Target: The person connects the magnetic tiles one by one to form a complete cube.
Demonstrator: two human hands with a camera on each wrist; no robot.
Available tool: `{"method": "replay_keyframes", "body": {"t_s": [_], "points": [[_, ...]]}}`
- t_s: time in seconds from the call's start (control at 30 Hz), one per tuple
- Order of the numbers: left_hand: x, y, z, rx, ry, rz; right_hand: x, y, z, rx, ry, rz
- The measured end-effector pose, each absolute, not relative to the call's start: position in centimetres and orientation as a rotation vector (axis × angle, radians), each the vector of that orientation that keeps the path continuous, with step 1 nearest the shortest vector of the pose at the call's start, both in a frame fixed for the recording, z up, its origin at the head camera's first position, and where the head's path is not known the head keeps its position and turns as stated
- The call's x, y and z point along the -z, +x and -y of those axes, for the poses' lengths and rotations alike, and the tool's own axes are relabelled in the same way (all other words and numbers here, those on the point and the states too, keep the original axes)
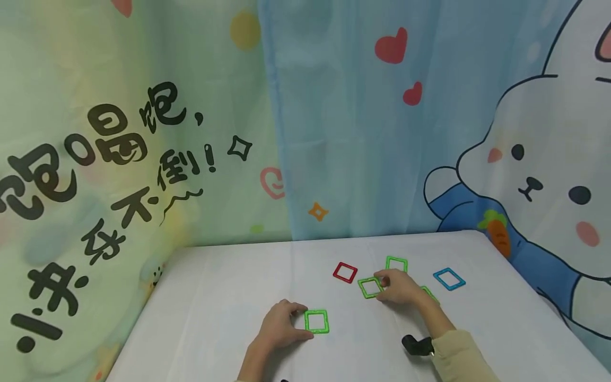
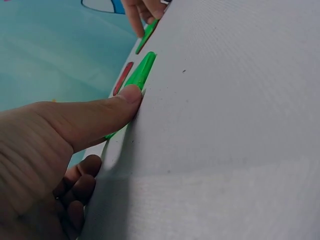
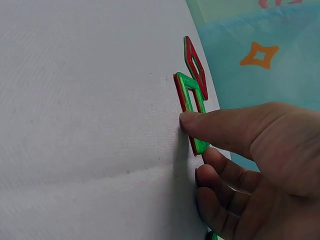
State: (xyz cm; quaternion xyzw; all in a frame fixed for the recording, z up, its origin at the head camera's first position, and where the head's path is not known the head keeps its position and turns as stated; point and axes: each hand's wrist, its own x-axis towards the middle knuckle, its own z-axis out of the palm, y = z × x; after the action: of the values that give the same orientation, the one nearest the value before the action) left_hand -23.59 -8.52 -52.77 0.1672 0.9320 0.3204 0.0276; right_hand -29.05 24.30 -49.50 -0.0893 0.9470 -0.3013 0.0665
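Down on the white table (image 1: 219,297), the left hand (image 1: 279,326) rests beside a green square frame (image 1: 317,321) lying flat near the front edge. Its thumb and forefinger curl to the frame's left side and pinch it there; the left wrist view shows the thumb (image 2: 100,117) pressed against the frame's edge (image 2: 140,72), with the other fingers curled beneath.

Further back and to the right, the right hand (image 1: 398,286) lies on the table at a second green frame (image 1: 370,287). The right wrist view shows its thumb (image 3: 225,127) touching the near edge of that frame (image 3: 190,100), the remaining fingers loosely curled below it; whether they grip the frame cannot be told from that view. In the head view the fingertips sit on the frame's right side.

A red frame (image 1: 345,272) lies just left of the second green one, apart from it. A third green frame (image 1: 396,263) lies behind the right hand, and a sliver of a fourth green frame (image 1: 429,293) shows beside the right wrist. A blue frame (image 1: 449,279) lies well to the right, alone. All lie flat on the table.

A beige sleeve (image 1: 460,355) covers the right forearm, and a small black device (image 1: 417,345) sits at that wrist. Cartoon curtains hang behind the table, one with a white rabbit (image 1: 539,170).
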Motion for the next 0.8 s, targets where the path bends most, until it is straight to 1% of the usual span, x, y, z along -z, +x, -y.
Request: {"method": "replay_keyframes", "body": {"t_s": [0.33, 0.53, 0.7, 0.8], "points": [[52.6, -23.7, 8.5, -1.017, 0.524, -2.875, 49.5, -28.4, -23.8, 0.871, -0.199, -2.890], [52.3, -24.2, 8.8, -1.019, 0.546, -2.910, 49.0, -28.3, -23.6, 0.894, -0.284, -2.904], [53.1, -23.6, 9.0, -1.008, 0.534, -2.858, 49.3, -27.2, -24.1, 0.985, -0.274, -2.857], [53.1, -23.8, 9.1, -1.029, 0.529, -2.856, 49.2, -27.3, -24.3, 1.032, -0.278, -2.859]]}}
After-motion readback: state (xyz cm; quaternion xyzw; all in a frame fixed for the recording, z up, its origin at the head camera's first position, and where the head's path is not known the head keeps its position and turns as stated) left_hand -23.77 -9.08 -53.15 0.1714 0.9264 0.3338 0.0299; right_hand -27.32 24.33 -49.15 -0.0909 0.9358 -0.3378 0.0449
